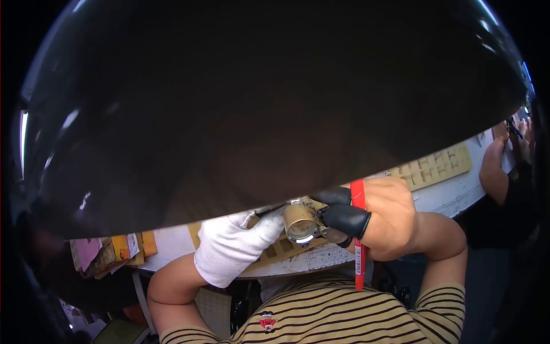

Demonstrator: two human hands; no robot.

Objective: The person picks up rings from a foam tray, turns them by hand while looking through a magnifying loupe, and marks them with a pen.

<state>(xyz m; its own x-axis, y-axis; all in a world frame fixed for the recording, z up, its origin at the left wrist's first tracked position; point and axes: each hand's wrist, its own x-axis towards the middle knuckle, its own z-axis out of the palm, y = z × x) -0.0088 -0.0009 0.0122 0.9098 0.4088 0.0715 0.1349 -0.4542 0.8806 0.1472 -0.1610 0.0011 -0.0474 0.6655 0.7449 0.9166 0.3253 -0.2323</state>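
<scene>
My left hand (238, 243), in a white glove, is closed on the left side of a round gold-coloured metal case (299, 219) with a glassy face, much like a watch case. Black finger covers sit on the thumb and fingers of my right hand (387, 221), which pinches small metal parts at the case's right side. A red marker pen (360, 261) with a white barcode label is tucked upright in the same hand. A large dark shape hides the tips of some fingers and whatever lies beyond them.
A yellowish tray (438, 167) with rows of small parts lies on the white table (464, 195) at the right. Another slotted tray (275, 250) is under my hands. Papers and packets (117, 249) are stacked at the left. Another person's arm (495, 166) rests at the far right.
</scene>
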